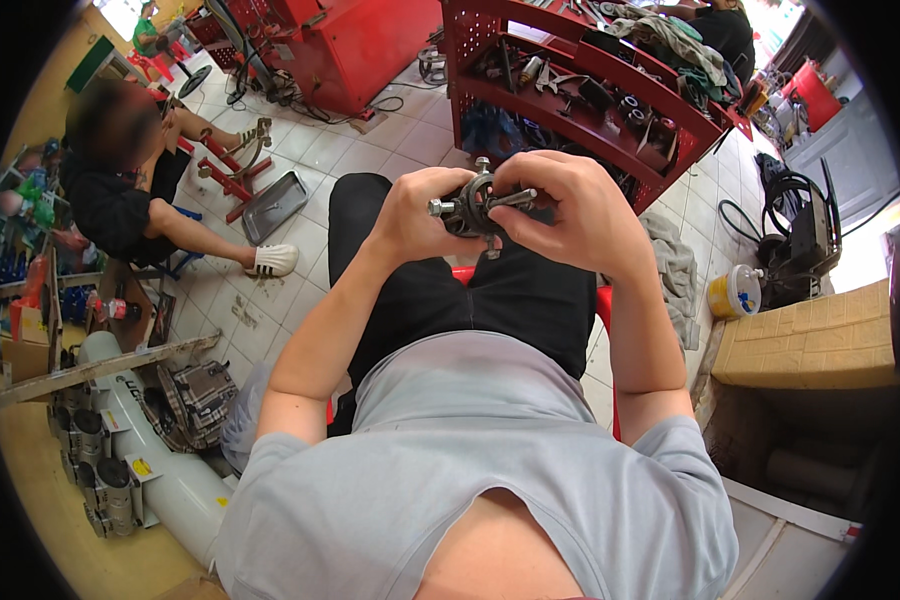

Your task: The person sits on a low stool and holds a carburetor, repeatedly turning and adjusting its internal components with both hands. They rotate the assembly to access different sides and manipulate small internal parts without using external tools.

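Observation:
Over my lap, my left hand (422,212) is closed around the side of a dark, ring-shaped metal part (478,190) with bolt ends sticking out of it. One bolt head (436,207) points left, and others show at the top and bottom of the ring. My right hand (577,212) faces it from the right, thumb and fingers pinching a slim metal piece (515,198) against the ring's opening. The exact kind of that piece is hard to make out, and my fingers hide part of it.
A red tool cart (580,115) with loose tools stands ahead. At the left, another person (120,190) sits near a grey tray (275,207). A grey cloth (670,270) and a white bucket (735,292) lie to the right; a white cylinder (160,460) is at the lower left.

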Demonstrator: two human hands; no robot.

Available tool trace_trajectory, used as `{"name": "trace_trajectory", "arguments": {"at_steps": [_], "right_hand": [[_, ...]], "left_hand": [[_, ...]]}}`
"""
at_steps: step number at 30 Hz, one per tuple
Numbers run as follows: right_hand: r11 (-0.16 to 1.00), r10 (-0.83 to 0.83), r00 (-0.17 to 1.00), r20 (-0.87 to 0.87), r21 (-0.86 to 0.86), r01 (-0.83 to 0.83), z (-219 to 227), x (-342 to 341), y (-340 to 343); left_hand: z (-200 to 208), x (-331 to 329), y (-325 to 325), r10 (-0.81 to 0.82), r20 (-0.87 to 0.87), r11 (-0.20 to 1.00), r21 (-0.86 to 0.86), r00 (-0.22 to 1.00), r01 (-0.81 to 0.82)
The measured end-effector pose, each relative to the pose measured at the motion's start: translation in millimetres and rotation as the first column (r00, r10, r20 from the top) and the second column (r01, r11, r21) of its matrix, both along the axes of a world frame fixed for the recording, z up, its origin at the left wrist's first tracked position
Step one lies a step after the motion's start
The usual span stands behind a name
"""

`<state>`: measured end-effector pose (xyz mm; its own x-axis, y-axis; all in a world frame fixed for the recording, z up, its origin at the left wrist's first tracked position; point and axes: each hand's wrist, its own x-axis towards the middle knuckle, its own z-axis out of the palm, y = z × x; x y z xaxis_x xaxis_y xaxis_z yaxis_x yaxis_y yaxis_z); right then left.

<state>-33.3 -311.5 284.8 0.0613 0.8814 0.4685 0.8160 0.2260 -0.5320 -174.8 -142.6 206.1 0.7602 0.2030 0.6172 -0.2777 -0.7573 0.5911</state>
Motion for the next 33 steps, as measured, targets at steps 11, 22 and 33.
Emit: {"name": "trace_trajectory", "arguments": {"at_steps": [11, 22, 33], "right_hand": [[0.999, -0.006, 1.000, 0.015, 0.046, 0.005, -2.9, 0.6, 2.7], [1.000, -0.021, 1.000, -0.002, -0.007, 0.021, -0.6, -0.7, 1.4], [1.000, -0.018, 0.997, 0.072, -0.014, 0.019, 0.1, 2.3, 1.0]], "left_hand": [[5.8, 0.0, -1.6, -0.029, -0.027, 0.996, -0.080, 0.999, 0.027], [4.0, 0.2, -1.3, -0.031, -0.031, 0.997, -0.074, 0.999, 0.029], [4.6, -0.1, -1.3, -0.028, -0.041, 0.998, -0.055, 0.999, 0.025]]}}
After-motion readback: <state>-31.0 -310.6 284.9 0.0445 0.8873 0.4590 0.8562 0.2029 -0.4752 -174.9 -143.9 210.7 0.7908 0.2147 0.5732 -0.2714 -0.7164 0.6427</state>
